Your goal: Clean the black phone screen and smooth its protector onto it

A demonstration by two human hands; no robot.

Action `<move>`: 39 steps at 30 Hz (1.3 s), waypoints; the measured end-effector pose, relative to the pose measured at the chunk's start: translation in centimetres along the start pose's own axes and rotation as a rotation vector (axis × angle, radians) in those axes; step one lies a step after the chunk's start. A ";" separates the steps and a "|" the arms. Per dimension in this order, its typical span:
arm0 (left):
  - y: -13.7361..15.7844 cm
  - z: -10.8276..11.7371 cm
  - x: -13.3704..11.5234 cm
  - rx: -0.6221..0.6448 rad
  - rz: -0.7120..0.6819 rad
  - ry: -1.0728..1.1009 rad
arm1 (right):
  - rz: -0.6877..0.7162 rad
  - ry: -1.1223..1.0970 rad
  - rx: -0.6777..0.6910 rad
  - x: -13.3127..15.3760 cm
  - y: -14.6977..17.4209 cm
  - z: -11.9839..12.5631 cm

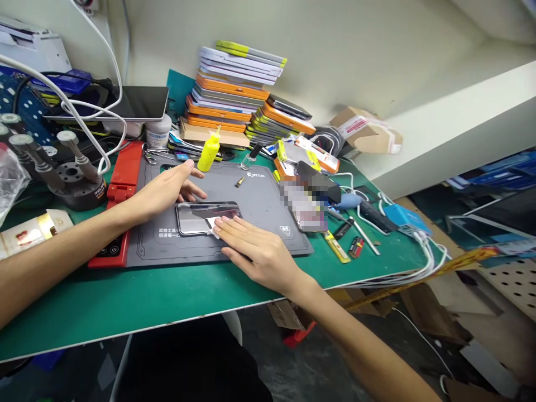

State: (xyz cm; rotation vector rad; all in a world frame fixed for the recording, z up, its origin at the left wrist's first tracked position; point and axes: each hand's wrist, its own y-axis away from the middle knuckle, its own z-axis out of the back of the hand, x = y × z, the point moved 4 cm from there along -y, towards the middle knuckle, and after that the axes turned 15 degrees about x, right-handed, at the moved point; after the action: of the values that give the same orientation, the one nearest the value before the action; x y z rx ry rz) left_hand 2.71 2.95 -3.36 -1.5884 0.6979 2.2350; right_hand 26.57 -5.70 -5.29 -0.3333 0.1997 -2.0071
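Observation:
A phone (pixel 195 219) lies flat on the grey work mat (pixel 259 223), its glossy dark screen facing up. My right hand (pixel 255 243) rests over the phone's right part, fingers stretched and close together, holding a small white wipe (pixel 213 224) against the glass. Part of that wipe is hidden under the fingers. Just above the phone's left end hovers my left hand (pixel 170 187), its fingers loosely apart and holding nothing. Beyond it stands a yellow squeeze bottle (pixel 209 151). A small brush head (pixel 239 182) and a clear glass bottle with a black cap (pixel 250 158) are farther back on the mat.
At the left are a red device (pixel 125 167) and a tool holder (pixel 73 178). Stacked flat boxes (pixel 234 86) stand against the wall. Phones, cables and a blue-handled tool (pixel 350 201) clutter the right side. The green table's front edge (pixel 167 324) is close.

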 end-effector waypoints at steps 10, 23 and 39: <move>0.2 -0.2 0.0 -0.007 0.001 0.040 | 0.032 -0.152 0.025 -0.7 -0.2 0.2; -0.2 -0.2 0.4 0.018 0.011 0.023 | 0.085 -0.085 0.028 1.4 -2.5 -0.2; -0.2 -0.4 0.4 0.011 0.057 0.052 | 0.057 -0.024 0.001 -0.1 -1.4 0.2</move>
State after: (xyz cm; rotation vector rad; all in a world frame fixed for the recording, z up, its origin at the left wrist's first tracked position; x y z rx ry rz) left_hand 2.95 2.88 -3.90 -1.6466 0.7779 2.2323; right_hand 25.48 -5.00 -4.75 -0.3468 0.1910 -1.9456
